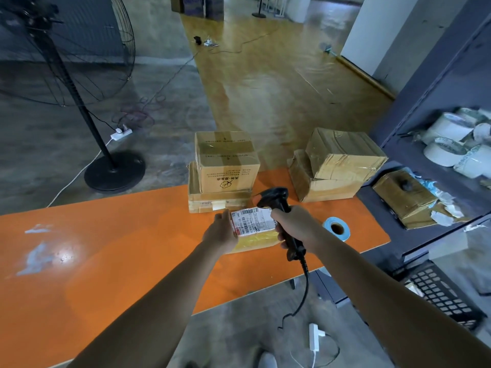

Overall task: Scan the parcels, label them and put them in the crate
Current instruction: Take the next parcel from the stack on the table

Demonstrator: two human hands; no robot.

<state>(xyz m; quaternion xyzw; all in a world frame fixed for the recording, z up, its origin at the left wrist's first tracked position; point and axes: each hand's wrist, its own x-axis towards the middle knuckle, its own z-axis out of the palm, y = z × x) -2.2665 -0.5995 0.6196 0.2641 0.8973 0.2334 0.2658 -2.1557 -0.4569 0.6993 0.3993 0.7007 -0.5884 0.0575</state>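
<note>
Right hand (pixel 295 225) grips scanner (pixel 275 197), head aimed at parcel (pixel 256 231); left hand (pixel 221 231) clasps its left end; long axis runs hand to hand, near table (pixel 106 248) far edge.

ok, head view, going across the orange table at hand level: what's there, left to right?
left hand → parcel → right hand gripping the scanner → label roll
</note>
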